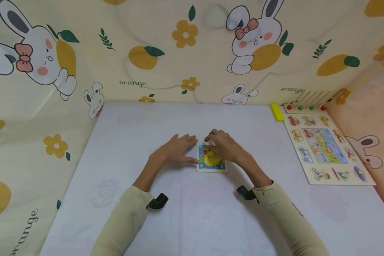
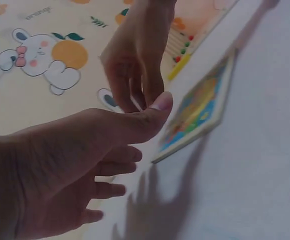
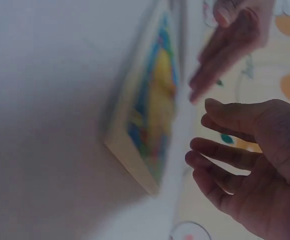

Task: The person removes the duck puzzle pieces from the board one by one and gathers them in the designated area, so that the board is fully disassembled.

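A small square duck puzzle (image 1: 211, 164) with a pale wooden border lies flat on the white tabletop, between the two hands. My left hand (image 1: 177, 148) is at its left side with fingers spread, the thumb tip right at the border. Over the puzzle's upper right part is my right hand (image 1: 225, 145), covering that corner in the head view. From the right wrist, the fingers of this right hand (image 3: 245, 160) appear loosely bent with nothing between them. The left wrist view has the left thumb (image 2: 162, 102) overlapping the puzzle's edge (image 2: 185, 145).
A larger picture board (image 1: 328, 174) with vehicle and toy shapes lies at the right. Behind it are a yellow block (image 1: 277, 112) and a wooden piece with thin rods and red and green beads (image 1: 300, 107). Printed rabbit cloth (image 1: 166, 32) hangs along the table's back.
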`<state>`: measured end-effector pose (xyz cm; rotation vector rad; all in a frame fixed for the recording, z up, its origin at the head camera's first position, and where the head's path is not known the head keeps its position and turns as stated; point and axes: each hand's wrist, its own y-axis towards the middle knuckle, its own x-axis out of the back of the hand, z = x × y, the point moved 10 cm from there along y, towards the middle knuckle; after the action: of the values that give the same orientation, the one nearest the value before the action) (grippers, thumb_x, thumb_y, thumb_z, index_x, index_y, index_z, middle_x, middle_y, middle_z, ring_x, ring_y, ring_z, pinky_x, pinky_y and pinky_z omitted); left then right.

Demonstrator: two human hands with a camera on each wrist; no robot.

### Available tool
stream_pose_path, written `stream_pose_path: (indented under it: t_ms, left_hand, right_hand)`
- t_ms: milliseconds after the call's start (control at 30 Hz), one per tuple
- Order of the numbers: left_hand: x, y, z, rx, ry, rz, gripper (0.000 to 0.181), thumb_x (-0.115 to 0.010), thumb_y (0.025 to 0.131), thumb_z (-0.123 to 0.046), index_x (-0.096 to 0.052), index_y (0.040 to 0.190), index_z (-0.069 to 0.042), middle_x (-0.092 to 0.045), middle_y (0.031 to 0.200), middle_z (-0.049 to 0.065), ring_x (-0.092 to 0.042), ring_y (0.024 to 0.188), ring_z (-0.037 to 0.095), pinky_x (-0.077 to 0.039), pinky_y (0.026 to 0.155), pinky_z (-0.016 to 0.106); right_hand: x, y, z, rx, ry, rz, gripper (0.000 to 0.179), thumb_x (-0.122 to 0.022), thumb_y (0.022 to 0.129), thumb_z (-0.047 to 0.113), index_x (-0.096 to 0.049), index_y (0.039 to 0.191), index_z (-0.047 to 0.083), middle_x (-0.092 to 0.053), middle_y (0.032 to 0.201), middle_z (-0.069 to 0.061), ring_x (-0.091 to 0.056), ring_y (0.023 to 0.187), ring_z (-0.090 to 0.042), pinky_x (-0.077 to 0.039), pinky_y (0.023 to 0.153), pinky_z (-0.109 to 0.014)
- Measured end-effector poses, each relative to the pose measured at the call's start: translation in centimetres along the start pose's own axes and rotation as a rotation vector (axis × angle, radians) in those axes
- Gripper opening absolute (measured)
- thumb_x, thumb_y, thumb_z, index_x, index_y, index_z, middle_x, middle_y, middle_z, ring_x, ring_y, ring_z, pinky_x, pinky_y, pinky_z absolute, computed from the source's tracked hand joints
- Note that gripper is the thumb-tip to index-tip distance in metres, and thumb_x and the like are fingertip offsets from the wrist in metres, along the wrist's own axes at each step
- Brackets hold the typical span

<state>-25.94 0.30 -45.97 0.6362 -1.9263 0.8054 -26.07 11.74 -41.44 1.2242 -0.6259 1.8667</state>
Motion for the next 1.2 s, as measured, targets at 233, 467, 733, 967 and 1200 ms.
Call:
stream_pose_path:
  t_ms: [233, 467, 733, 967, 1200]
  left_hand:
    - [-2.0, 0.1, -0.3, 0.041, 0.04, 0.082, 0.113, -0.068, 0.089, -0.07, -0.016, 0.168, -0.009, -0.003, 0.179, 0.011, 0.001, 0.166, 0.04, 0.002, 0.131, 0.066]
    - [-2.4, 0.1, -0.5, 0.065, 0.053, 0.084, 0.117, -0.068, 0.088, -0.071, -0.01, 0.169, -0.011, 0.005, 0.179, 0.008, 0.006, 0.166, 0.036, -0.001, 0.13, 0.068]
    - [-2.3, 0.2, -0.6, 0.077, 0.06, 0.09, 0.115, -0.068, 0.089, -0.07, -0.011, 0.169, -0.009, 0.003, 0.179, 0.009, 0.004, 0.166, 0.037, -0.006, 0.13, 0.069]
    - [-2.1, 0.4, -0.8, 0.084, 0.051, 0.067, 0.111, -0.07, 0.09, -0.067, -0.017, 0.168, -0.008, -0.002, 0.178, 0.01, 0.0, 0.166, 0.038, -0.009, 0.128, 0.071]
    - [-2.1, 0.4, -1.0, 0.092, 0.066, 0.044, 0.111, -0.072, 0.089, -0.065, -0.018, 0.168, -0.007, -0.003, 0.179, 0.011, -0.002, 0.166, 0.039, -0.011, 0.128, 0.072]
  right_hand:
    - [-1.5, 0.6, 0.6, 0.041, -0.015, -0.019, 0.027, -0.08, 0.093, 0.018, -0.078, 0.112, -0.001, -0.069, 0.117, -0.017, -0.063, 0.102, -0.035, -0.054, 0.093, -0.049]
    - [-1.9, 1.0, 0.4, 0.013, -0.047, 0.019, 0.024, -0.082, 0.091, 0.02, -0.08, 0.107, 0.003, -0.07, 0.117, -0.016, -0.063, 0.104, -0.034, -0.055, 0.094, -0.051]
    - [-2.1, 1.1, 0.4, -0.016, -0.074, 0.053, 0.024, -0.084, 0.089, 0.023, -0.082, 0.109, 0.008, -0.07, 0.12, -0.013, -0.06, 0.109, -0.034, -0.052, 0.096, -0.051]
    - [-2.2, 1.2, 1.1, -0.003, -0.163, 0.044, 0.023, -0.087, 0.086, 0.025, -0.084, 0.104, 0.01, -0.07, 0.118, -0.011, -0.059, 0.104, -0.031, -0.053, 0.091, -0.048]
    - [-2.5, 1.4, 0.6, -0.064, -0.083, 0.054, 0.024, -0.088, 0.085, 0.018, -0.082, 0.105, 0.005, -0.067, 0.116, -0.013, -0.057, 0.101, -0.031, -0.051, 0.09, -0.045]
